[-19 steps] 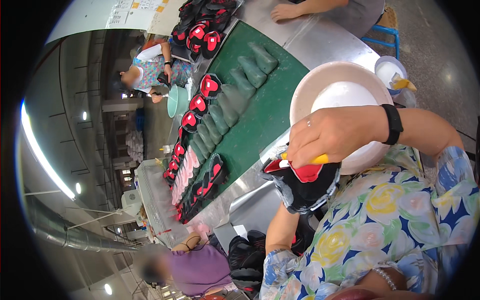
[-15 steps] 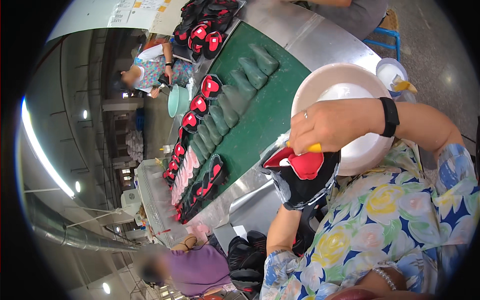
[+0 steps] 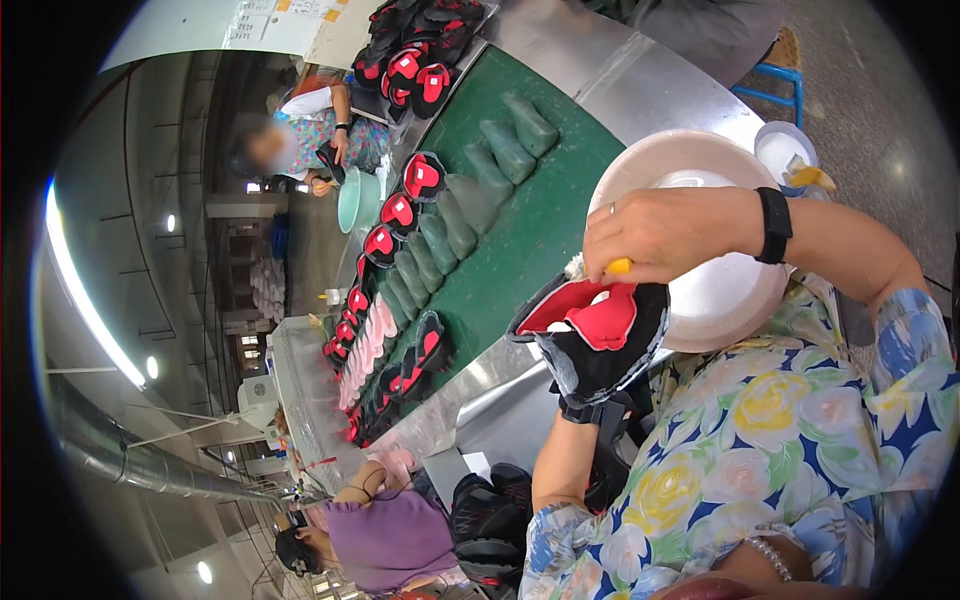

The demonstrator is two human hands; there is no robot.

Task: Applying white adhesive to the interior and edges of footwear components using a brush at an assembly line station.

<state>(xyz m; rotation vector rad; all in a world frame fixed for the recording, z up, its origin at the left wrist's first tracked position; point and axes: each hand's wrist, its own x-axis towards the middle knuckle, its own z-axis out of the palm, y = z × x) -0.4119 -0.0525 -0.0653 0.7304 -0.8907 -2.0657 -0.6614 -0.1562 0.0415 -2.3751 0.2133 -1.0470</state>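
Green belt (image 3: 545, 230) is lying beyond and left of the grip, carrying lasts (image 3: 435, 242), pink pieces (image 3: 370, 345) and a row of red-lined uppers (image 3: 398, 211). Basin (image 3: 612, 182) with white contents is standing just behind the grip, partly covered by hand and wrist.

Grip, right hand (image 3: 650, 235): fingers are closing firmly round a yellow-handled brush (image 3: 620, 266); only the handle end is showing past the fingers, with pale bristles pointing out to the left. Work piece, a black upper (image 3: 600, 365) with red lining, is sitting directly below the grip, opening turned up, bristles hovering at or near its far edge; contact cannot be told. Left forearm (image 3: 565, 465) is coming up under the upper; its hand is hiding behind the piece, probably supporting it, though finger spread cannot be told.

Progress, judged: grey-white coating is already showing along the near and left margins, so the piece is probably partway done. Far edge is staying partly masked by hand and brush; remaining coverage uncertain.
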